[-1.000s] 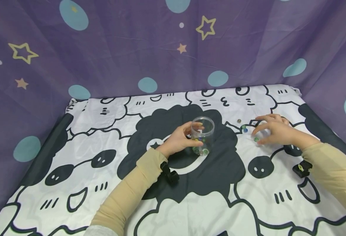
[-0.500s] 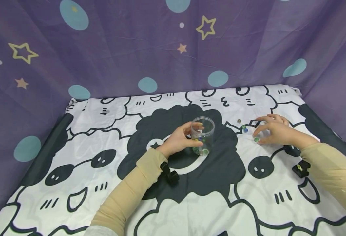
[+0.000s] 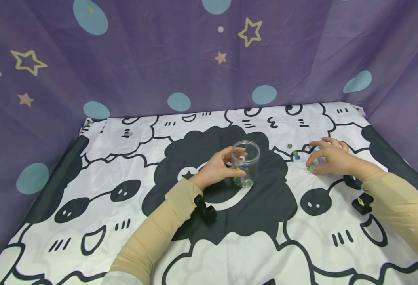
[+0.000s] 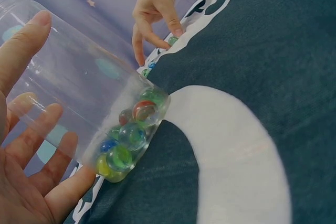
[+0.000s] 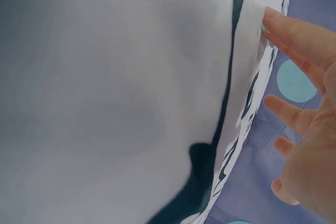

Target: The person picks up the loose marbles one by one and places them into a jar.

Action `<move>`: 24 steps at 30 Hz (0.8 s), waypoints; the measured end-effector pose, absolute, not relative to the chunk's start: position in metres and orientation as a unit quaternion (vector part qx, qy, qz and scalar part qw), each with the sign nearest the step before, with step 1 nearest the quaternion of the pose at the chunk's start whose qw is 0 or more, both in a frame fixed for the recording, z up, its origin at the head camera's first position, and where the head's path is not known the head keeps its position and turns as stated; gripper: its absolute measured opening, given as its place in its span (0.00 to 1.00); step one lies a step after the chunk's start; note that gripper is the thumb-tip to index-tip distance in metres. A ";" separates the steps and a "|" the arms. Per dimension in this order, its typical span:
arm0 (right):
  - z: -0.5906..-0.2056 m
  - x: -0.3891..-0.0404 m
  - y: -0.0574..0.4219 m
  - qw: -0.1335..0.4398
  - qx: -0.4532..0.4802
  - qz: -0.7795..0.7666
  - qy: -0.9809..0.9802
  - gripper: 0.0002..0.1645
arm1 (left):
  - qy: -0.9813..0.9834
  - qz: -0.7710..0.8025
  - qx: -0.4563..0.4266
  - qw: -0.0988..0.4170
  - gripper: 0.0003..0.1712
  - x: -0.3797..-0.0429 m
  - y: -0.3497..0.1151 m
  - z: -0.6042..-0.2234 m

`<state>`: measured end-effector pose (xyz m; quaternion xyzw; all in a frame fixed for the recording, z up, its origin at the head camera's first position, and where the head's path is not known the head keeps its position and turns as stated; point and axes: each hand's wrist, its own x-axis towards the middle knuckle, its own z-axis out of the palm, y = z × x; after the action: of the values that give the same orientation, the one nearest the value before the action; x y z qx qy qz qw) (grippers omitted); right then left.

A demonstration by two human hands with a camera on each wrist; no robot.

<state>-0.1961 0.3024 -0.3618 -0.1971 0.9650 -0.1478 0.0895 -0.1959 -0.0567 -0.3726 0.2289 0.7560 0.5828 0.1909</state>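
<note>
My left hand (image 3: 216, 168) grips a clear round jar (image 3: 253, 160) from its left side, thumb in front and fingers behind. Several glass marbles (image 4: 132, 136) lie at the jar's bottom, in green, blue, yellow and red. Over on the right, my right hand (image 3: 331, 158) pinches a green marble (image 3: 309, 168) between thumb and index finger at the cloth, its other fingers spread. In the right wrist view the fingers mostly hide that marble. Just left of this hand, a green marble (image 3: 295, 153) and a blue marble (image 3: 297, 157) lie touching or nearly so.
Farther back on the cloth lies a brownish marble (image 3: 289, 146). The table is covered with a black-and-white cartoon cloth (image 3: 259, 253). A purple curtain (image 3: 141, 59) with stars and blue spots hangs along the back and sides.
My right thumb and index finger have closed in on the green marble from a wider spread. The left hand and jar stay where they were.
</note>
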 end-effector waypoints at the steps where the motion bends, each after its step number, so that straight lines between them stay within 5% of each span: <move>1: -0.362 -0.196 0.302 0.091 -0.196 -0.149 0.965 0.09 | 0.755 0.583 0.229 0.191 0.35 -0.196 -0.057 -0.373; 24: -0.358 -0.194 0.301 0.082 -0.194 -0.158 0.965 0.10 | 0.753 0.588 0.228 0.191 0.36 -0.195 -0.057 -0.373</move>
<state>-0.1942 0.3013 -0.3584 -0.1944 0.9646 -0.1582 0.0823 -0.1950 -0.0565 -0.3727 0.2275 0.7526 0.5878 0.1906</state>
